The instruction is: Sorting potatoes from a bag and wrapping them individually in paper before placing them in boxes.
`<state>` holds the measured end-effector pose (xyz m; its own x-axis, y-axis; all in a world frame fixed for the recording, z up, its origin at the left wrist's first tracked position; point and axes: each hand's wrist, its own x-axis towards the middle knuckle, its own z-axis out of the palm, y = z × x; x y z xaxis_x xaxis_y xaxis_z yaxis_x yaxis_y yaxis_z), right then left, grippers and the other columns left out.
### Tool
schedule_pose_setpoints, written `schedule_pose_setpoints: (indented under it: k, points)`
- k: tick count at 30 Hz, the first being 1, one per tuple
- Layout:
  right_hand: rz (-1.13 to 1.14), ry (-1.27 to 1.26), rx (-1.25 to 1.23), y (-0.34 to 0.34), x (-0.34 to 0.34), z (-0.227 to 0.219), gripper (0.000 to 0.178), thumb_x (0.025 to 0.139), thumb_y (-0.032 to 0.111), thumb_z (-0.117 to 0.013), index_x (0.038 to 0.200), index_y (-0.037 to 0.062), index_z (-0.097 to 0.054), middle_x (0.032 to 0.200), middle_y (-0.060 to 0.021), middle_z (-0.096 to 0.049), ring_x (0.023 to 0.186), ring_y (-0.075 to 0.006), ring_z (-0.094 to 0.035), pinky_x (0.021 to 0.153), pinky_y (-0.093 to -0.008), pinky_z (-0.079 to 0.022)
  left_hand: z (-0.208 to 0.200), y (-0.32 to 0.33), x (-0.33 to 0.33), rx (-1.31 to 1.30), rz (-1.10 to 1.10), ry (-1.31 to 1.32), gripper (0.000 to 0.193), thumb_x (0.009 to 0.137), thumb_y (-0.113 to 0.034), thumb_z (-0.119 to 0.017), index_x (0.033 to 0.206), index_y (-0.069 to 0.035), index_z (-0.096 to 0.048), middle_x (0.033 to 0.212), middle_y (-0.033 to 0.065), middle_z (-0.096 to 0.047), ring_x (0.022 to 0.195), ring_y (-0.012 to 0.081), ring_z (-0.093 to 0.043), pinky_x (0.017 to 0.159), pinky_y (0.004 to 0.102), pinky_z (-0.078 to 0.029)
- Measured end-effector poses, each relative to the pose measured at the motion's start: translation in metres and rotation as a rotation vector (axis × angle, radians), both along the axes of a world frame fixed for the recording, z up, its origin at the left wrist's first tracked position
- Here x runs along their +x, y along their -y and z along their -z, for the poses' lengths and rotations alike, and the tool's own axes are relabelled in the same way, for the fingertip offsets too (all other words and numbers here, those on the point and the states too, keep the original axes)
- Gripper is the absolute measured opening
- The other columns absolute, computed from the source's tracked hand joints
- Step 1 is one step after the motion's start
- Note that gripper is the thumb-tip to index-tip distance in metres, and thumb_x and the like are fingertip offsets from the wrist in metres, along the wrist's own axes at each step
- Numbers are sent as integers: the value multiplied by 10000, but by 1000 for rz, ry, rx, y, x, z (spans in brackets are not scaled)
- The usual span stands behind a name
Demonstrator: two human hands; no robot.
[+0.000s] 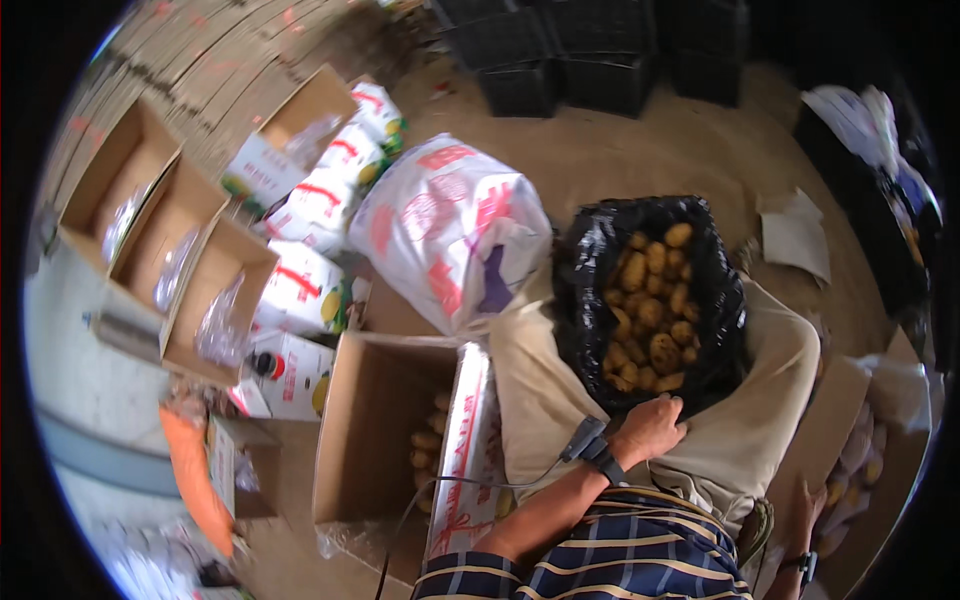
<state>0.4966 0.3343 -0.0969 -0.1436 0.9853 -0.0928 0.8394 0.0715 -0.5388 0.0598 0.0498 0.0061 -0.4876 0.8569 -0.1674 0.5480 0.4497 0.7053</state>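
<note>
A black plastic bag point(722, 330), open at the top and filled with many potatoes point(650, 312), stands between my knees. At its near rim is my left hand point(650, 432), with the fingers curled in and the thumb close to the plastic. What the fingers hold, if anything, is hidden. Far to the right, my right hand point(812, 507) reaches down by a cardboard box point(838, 410) of potatoes point(853, 490), some under pinkish wrapping. Its fingers look stretched out, and no object shows in them.
Left of me stands an open carton point(365, 430) with potatoes inside, a printed roll point(465, 440) along its edge. A large white printed sack point(450, 220) lies ahead. Open cartons point(215, 300) and white packages point(300, 285) line the left; black crates point(605, 80) stand behind.
</note>
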Motion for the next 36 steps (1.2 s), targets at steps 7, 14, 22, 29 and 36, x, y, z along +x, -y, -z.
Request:
schedule_pose_setpoints:
  k: [7, 14, 22, 29, 36]
  points:
    - [-98, -207, -195, -31, 26, 36, 410, 882, 195, -738, 1215, -42, -711, 1189, -183, -729, 1098, -322, -680, 946, -403, -534, -10, 9, -9, 37, -147, -196, 332, 826, -169, -772, 1088, 6, -668, 1075, 223, -682, 1012, 435, -690, 857, 506, -570]
    - [-173, 142, 71, -22, 49, 92, 550, 869, 268, -729, 1348, 28, -608, 1314, -236, -661, 1229, -423, -602, 1070, -505, -471, 49, -10, -22, -290, 151, -548, 291, 741, -199, -834, 963, -56, -709, 983, 157, -715, 994, 366, -706, 801, 482, -596]
    - [67, 2, -61, 40, -24, -21, 365, 872, 191, -716, 1149, -45, -690, 1025, -281, -723, 1002, -459, -698, 871, -482, -540, 100, -61, -68, -645, 814, -538, 85, 731, -237, -758, 730, -155, -738, 822, 101, -758, 781, 276, -747, 750, 401, -574]
    - [412, -83, -248, 43, -64, -35, 419, 963, 277, -686, 1261, -16, -666, 1128, -223, -736, 1008, -347, -711, 876, -400, -546, 128, -49, -92, -593, 1149, 15, 160, 802, -213, -694, 843, -87, -785, 790, 141, -734, 664, 312, -700, 572, 530, -504]
    - [524, 249, -258, 49, -65, -39, 376, 937, 208, -731, 1237, -13, -679, 1104, -197, -750, 1013, -288, -717, 883, -404, -547, 94, -85, -102, -772, 1062, 336, 196, 812, -223, -681, 867, -62, -778, 814, 177, -728, 709, 356, -699, 639, 523, -534]
